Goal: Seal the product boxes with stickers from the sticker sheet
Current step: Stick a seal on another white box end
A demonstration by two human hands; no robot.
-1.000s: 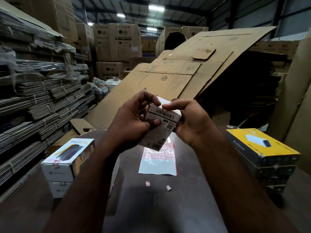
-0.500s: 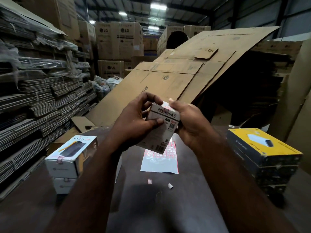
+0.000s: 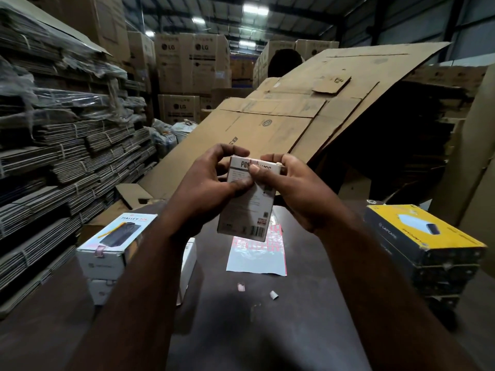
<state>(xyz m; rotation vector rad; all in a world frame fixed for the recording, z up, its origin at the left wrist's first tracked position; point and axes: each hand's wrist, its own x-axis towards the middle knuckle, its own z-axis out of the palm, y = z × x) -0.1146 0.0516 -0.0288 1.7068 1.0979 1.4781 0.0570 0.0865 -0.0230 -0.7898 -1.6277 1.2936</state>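
Note:
I hold a white product box (image 3: 245, 210) upright above the dark table (image 3: 267, 330). My left hand (image 3: 206, 188) grips its left side, thumb across the front face. My right hand (image 3: 292, 188) grips the right side, its thumb pressed on the printed top front and its fingers curled over the top edge. Below the box the sticker sheet (image 3: 257, 257) lies flat on the table, with red-edged stickers at its far end and bare backing nearer me. Two small loose sticker scraps (image 3: 273, 295) lie in front of it.
Two stacked white boxes (image 3: 112, 247) stand at the left of the table, the top one with a pink seal on its end. A stack of yellow-topped black boxes (image 3: 420, 245) stands at the right. Large cardboard sheets (image 3: 281, 119) lean behind the table; bundled cardboard fills the left.
The box has turned more upright in my hands. My right thumb has moved onto the printed top front, covering part of the brand name.

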